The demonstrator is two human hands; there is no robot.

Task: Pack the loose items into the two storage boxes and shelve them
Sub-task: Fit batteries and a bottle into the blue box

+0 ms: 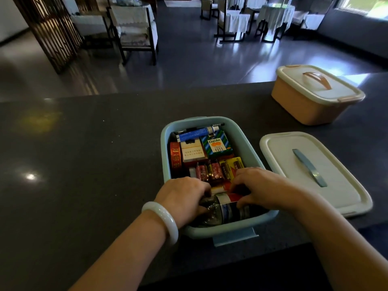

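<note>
A restaurant or banquet dining hall. Beyond the dark counter [84, 143] where both hands work, chairs [134, 28] with white covers and tables [275, 17] draped in white cloths stand across a polished grey floor [199, 59]. A carved wooden lattice screen [50, 30] rises far off to the left; a bright window [365, 5] shows far right.

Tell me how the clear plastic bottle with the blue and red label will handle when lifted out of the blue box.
The clear plastic bottle looks crumpled near its neck, so it probably yields when squeezed. It lies on its side in the blue box and is round, so it would likely roll once set down on the counter. How full it is cannot be told.
</note>
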